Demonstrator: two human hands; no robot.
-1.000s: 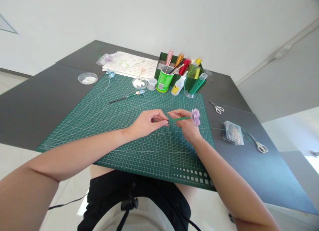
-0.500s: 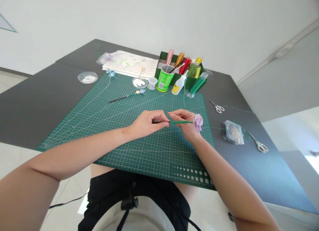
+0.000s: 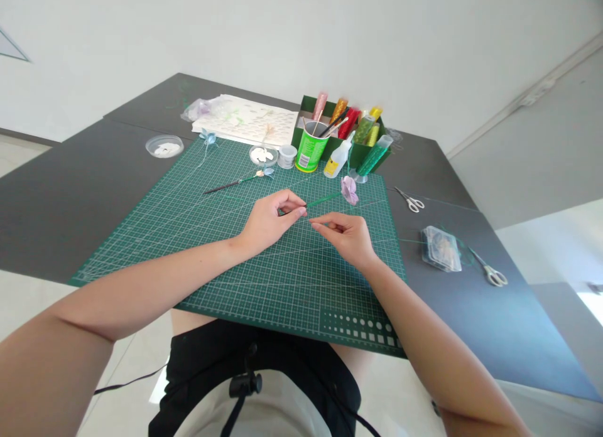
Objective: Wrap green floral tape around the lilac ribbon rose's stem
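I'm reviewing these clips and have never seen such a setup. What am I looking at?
No machine: a person's two bare hands, filmed by one head-worn camera looking forward and down. The left hand holds a green stem topped by a purple flower. The right hand is beside it, nearly or fully pinched; I can't tell whether it holds anything. Beneath is a green gridded mat on a dark table. Beyond the hands stand a green can and a white bottle; to the right lie two pairs of scissors.
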